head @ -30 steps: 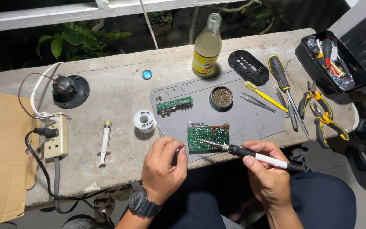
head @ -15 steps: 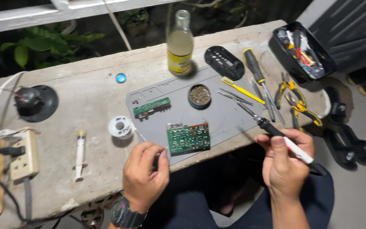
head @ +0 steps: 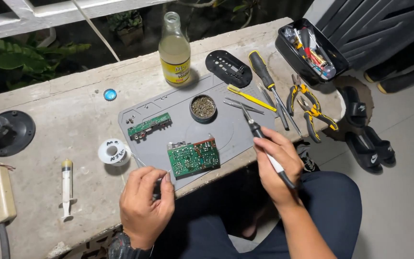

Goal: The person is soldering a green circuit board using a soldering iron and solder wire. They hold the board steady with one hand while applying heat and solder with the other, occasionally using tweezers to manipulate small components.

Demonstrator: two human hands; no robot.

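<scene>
- Now my right hand (head: 276,160) grips the soldering iron (head: 259,134), tip raised beside the tweezers (head: 243,105).
- Left hand (head: 144,204) pinches, seemingly, solder wire near the green circuit board (head: 193,157).
- Risk: hot tip swinging wide, scorching the grey mat (head: 235,129).

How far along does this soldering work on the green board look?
Set up already: the green circuit board lies bare on the grey mat, with solder spool and brass tip cleaner close by. In hand: the right hand holds the soldering iron, tip lifted off the board; the left hand pinches solder wire. How many joints remain can't be told.
</scene>
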